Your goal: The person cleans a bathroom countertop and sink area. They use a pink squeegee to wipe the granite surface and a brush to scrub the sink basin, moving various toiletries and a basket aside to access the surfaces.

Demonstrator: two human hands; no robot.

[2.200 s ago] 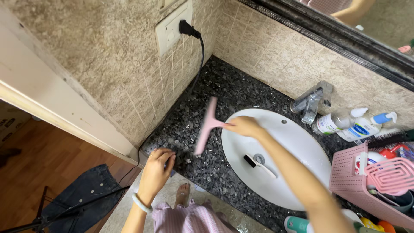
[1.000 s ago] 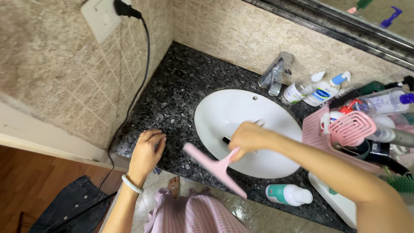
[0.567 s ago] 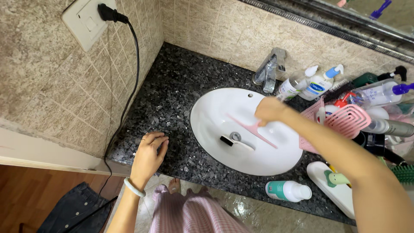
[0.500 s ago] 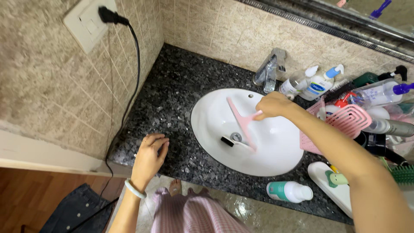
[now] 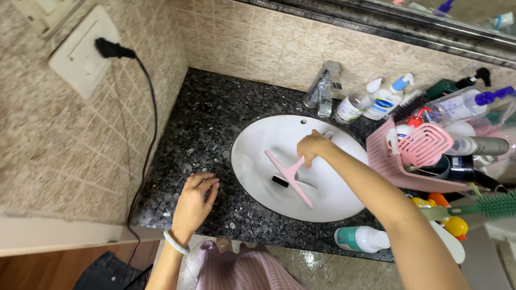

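In the white sink [image 5: 252, 161], I see the pink squeegee [image 5: 288, 177], blade angled across the basin over a small black-headed brush [image 5: 280, 181] by the drain. My right hand [image 5: 313, 147] is closed round its handle. My left hand [image 5: 194, 201] lies flat, fingers loosely spread, holding nothing, on the black speckled counter [image 5: 215, 118] at the front edge. Faucet [image 5: 322, 88] and pump bottles [image 5: 376, 102] behind the basin; pink basket [image 5: 382, 161] just right of it; teal-and-white bottle [image 5: 361, 239] lying near the front.
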